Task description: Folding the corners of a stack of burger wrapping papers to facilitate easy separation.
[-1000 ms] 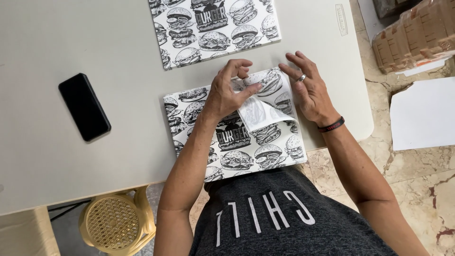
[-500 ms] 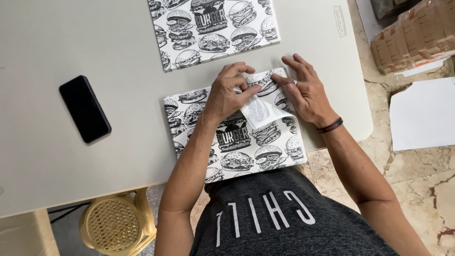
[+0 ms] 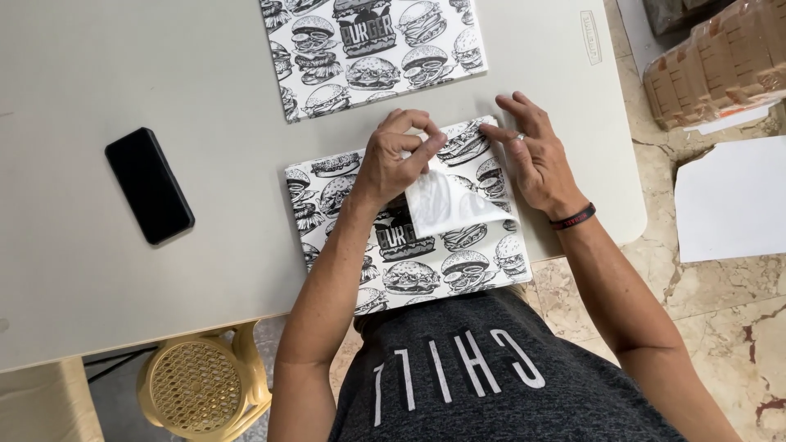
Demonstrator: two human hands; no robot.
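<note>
Both hands on the burger-print sheet (image 3: 409, 254): left hand (image 3: 397, 160) pinches the folded corner, right hand (image 3: 536, 160) lies flat, so I'd crease slowly.

Counting the things on and around the table

There are two hands, the left hand (image 3: 395, 160) and the right hand (image 3: 536, 157). Under them is one stack of burger papers (image 3: 426, 262), and one more burger paper (image 3: 372, 49) lies above the hands. One black phone (image 3: 149, 185) is left of the hands. One yellow stool (image 3: 201, 385) sits below them. One white sheet (image 3: 733, 200) and one brown pack (image 3: 720, 57) are to the right.
</note>
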